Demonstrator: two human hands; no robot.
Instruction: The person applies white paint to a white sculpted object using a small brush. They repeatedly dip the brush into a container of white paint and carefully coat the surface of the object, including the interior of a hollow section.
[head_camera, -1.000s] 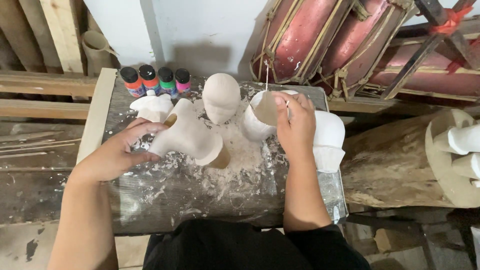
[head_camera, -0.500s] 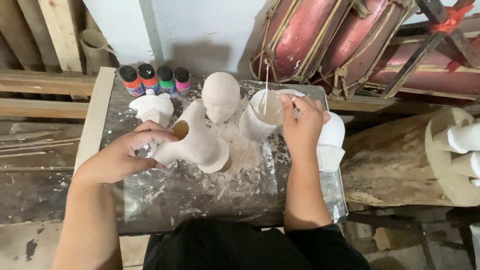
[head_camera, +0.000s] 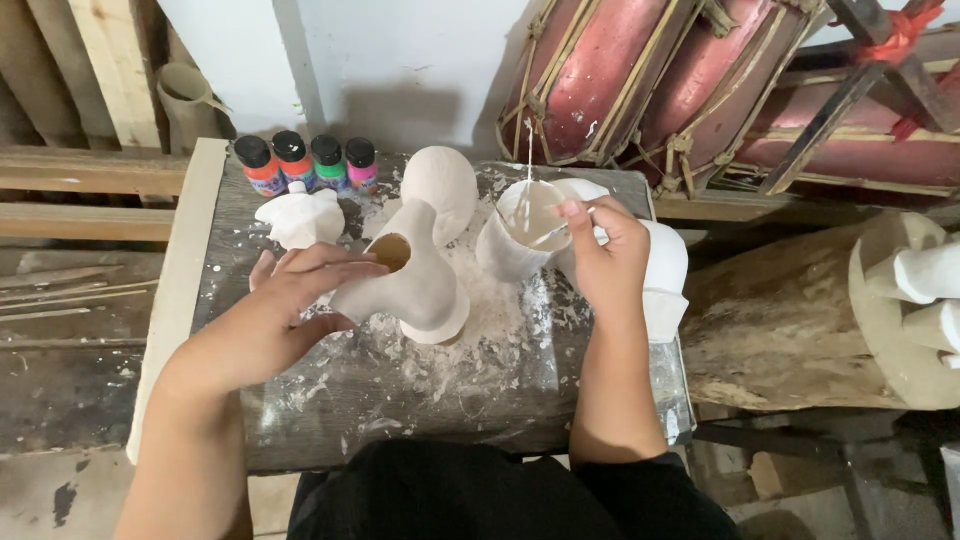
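My left hand (head_camera: 290, 300) grips a white plaster figure body (head_camera: 410, 285) that lies on its side, its round brown opening facing up. My right hand (head_camera: 605, 255) holds a thin stick tool whose tip is in a white cup (head_camera: 520, 235) of pale liquid; a thin strand rises from the cup. A white plaster head (head_camera: 442, 185) stands just behind the body, and a smaller white plaster piece (head_camera: 298, 215) rests at the left. All sit on a dusty grey work board (head_camera: 400, 390) speckled with white.
Several small paint bottles (head_camera: 305, 160) with black caps line the board's back left. A white plaster block (head_camera: 665, 270) sits right of my hand. Red drums (head_camera: 620, 80) lean against the wall. A wooden log (head_camera: 790, 320) and a disc with white pegs (head_camera: 915, 300) lie at right.
My left hand has turned and lifted the plaster body, bringing its opening upward. My right hand moved from beside the cup to holding the stick in the liquid.
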